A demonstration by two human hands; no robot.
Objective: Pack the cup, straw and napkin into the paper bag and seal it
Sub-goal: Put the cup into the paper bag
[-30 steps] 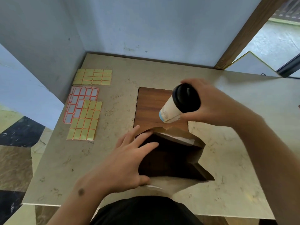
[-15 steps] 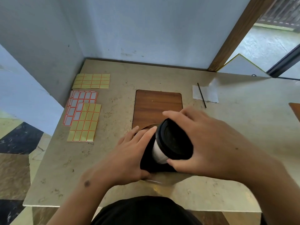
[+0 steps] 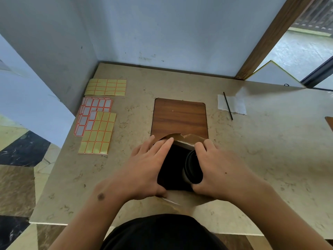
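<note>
The brown paper bag (image 3: 187, 138) stands open near the table's front edge, its inside dark. The cup (image 3: 193, 167), black lid upward, sits low inside the bag's mouth at its right side. My right hand (image 3: 216, 168) is wrapped around the cup's lid. My left hand (image 3: 146, 166) grips the bag's left wall and holds the mouth apart. A white napkin (image 3: 237, 105) lies at the back right of the table. The thin black straw (image 3: 228, 106) rests across it.
A wooden board (image 3: 180, 116) lies just behind the bag. Yellow and red-edged label sheets (image 3: 98, 127) are spread at the left. Walls close the back and left; a wooden post (image 3: 270, 37) rises at the back right.
My right hand has lowered the cup from above the board down into the bag. My left hand has kept hold of the bag's edge.
</note>
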